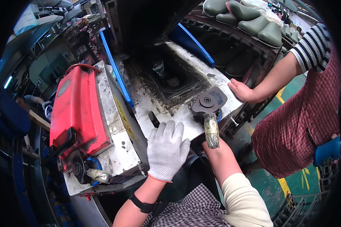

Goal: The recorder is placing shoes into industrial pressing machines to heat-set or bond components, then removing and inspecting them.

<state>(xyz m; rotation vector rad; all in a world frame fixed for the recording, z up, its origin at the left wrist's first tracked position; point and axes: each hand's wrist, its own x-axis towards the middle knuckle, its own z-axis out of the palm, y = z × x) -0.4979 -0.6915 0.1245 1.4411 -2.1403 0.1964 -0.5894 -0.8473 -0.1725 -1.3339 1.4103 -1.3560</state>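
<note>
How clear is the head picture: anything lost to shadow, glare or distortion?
Head view: the left hand in its pale glove reads clearly; the recess sinks into deep shadow, its inside hard to make out; the strip light at far left shows bright white; fisheye bending grows toward the rim, and the corners go black.

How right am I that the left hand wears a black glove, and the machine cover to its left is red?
Not quite: the head view shows the left hand wearing a white knit glove, not black. The machine cover is red.
</note>
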